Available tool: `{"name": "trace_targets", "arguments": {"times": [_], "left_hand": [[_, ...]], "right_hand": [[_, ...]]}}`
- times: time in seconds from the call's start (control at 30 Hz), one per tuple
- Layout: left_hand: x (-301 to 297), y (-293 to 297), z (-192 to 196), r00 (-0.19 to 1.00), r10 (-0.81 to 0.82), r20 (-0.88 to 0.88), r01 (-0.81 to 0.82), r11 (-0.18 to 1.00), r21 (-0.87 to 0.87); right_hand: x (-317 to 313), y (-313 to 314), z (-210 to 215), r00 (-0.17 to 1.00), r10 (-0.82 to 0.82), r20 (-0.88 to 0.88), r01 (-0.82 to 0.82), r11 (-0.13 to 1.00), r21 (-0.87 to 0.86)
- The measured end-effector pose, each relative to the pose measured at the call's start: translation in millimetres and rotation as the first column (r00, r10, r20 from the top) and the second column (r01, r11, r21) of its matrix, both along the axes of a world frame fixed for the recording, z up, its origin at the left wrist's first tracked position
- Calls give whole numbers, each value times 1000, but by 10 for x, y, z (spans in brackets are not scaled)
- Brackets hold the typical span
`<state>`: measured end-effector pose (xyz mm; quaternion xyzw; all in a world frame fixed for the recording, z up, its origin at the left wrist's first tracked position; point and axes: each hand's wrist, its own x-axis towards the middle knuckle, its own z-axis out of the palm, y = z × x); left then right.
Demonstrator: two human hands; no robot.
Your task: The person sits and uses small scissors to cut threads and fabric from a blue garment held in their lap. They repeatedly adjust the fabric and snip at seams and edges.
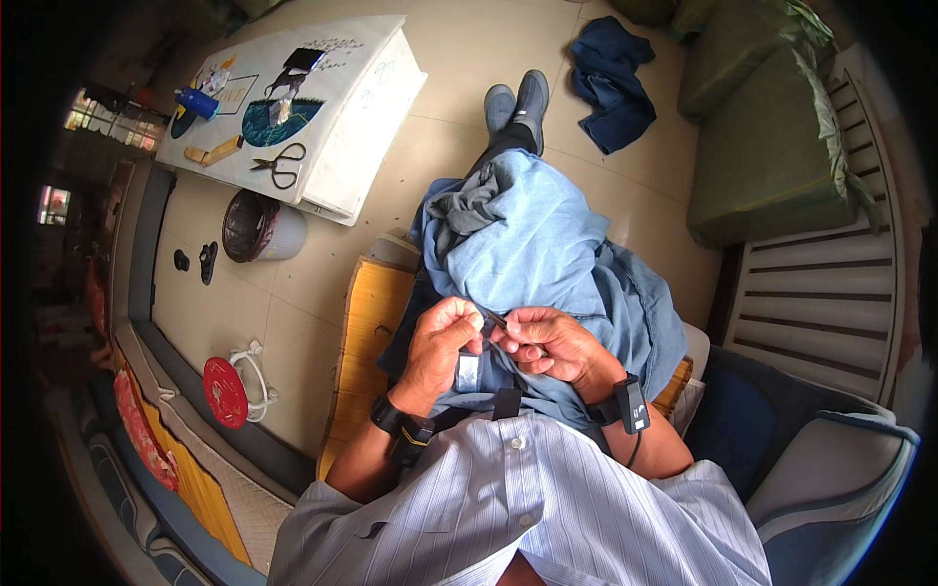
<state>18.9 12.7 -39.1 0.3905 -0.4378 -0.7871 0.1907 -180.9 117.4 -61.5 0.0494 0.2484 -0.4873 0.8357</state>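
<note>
Light-blue garment (pixel 532 230), draped over the seated person's lap. Left hand (pixel 442 344), just beside the right: thumb and fingertips pressed together; what they pinch, if anything, cannot be told. Right hand (pixel 555 344): fingers closed on a slim dark tool (pixel 495 318) extending toward the left. Beyond, at left, a waste bin (pixel 284 237) stands beside a white table (pixel 362 127) bearing scissors (pixel 273 165); at right, dark-blue cloth (pixel 614 88) lies crumpled on the floor (pixel 640 200).

Soft, fairly bright light fills the middle, leaving the hands (pixel 438 344) (pixel 555 342) reasonably sharp. The left side falls dim around a glaring window (pixel 115 119). Fisheye distortion curves the slatted frame (pixel 821 280); the corners sink to black.
</note>
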Motion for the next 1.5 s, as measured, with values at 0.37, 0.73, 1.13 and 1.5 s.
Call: {"name": "trace_targets", "arguments": {"times": [0.37,0.73,1.13,1.5], "left_hand": [[130,-25,7,992,87,-90,-82,995,56],[1441,-779,-118,819,538,202,-356,751,-556],[-62,-441,-79,992,95,79,-97,995,31],[-20,-250,1,840,337,-426,-230,931,283]], "right_hand": [[-10,33,39,999,-33,17,34,997,-69],[-25,-155,350,835,-239,-495,173,969,-176],[243,-923,272,-76,-244,-967,-134,963,-233],[-128,-570,436,735,-449,-509,367,894,-258]]}}
